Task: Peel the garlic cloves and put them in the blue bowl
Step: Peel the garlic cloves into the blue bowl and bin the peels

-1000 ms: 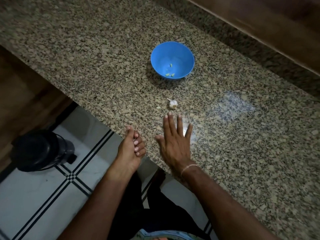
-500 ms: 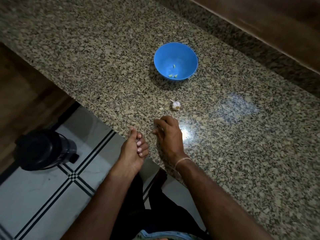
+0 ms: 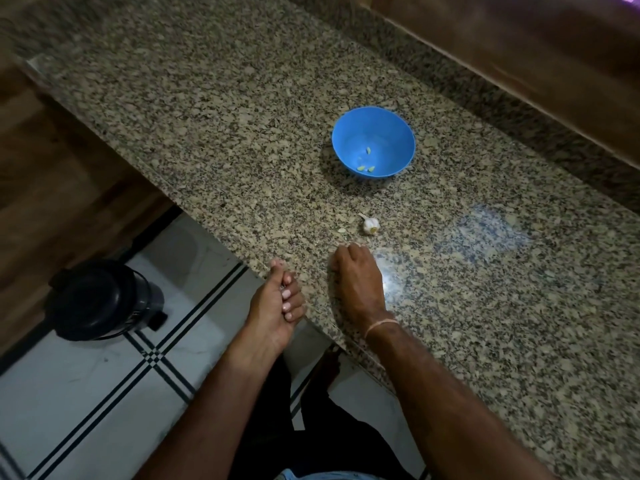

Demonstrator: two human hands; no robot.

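Granite counter [image 3: 207,116] holds blue bowl [image 3: 394,140]; tiled floor [image 3: 86,393] below.

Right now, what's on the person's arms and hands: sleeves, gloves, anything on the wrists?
No sleeves or gloves in view: both forearms are bare down to the left hand and right hand. The only thing worn is a thin pale thread band round the right wrist. No watch, and no rings that show.

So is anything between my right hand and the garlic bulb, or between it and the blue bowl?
Nothing visible. Only speckled granite counter shows between the right hand and the small white garlic bulb, and between that bulb and the round blue bowl.
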